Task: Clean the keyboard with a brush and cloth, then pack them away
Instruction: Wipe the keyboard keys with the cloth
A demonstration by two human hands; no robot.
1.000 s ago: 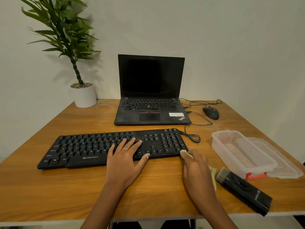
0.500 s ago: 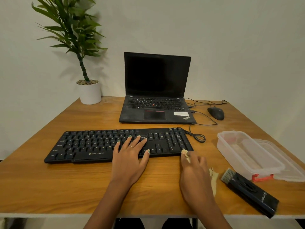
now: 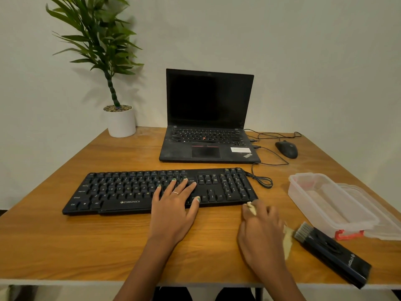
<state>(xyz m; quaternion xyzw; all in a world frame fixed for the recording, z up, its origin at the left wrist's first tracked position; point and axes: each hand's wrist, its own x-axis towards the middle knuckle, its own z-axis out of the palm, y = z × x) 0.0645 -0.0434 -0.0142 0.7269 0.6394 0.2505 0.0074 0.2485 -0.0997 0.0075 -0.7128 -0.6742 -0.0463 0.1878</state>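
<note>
Here the keyboard (image 3: 160, 190) lies flat on the wooden worktop (image 3: 65, 246), its long axis running left to right, keys up and the spacebar edge toward the person; it is black with pale lettering and a brand name printed below the spacebar. Its cable (image 3: 261, 181) loops off the right end. The left hand (image 3: 173, 205) rests on the keyboard's right-centre keys, fingers straight and spread, a ring on one finger. The right hand (image 3: 262, 231) sits just off the keyboard's front right corner, fingers curled around a pale yellow cloth (image 3: 287, 242), one tip of which touches that corner. Right of the keyboard, near the worktop's front edge, the black brush (image 3: 332, 253) lies diagonally, grey bristles pointing back toward the keyboard. Beyond the brush stands a clear plastic box (image 3: 329, 203) beside its lid (image 3: 382, 222). Behind the keyboard are a laptop (image 3: 208, 118), a mouse (image 3: 286, 149) and a potted plant (image 3: 121, 120).
</note>
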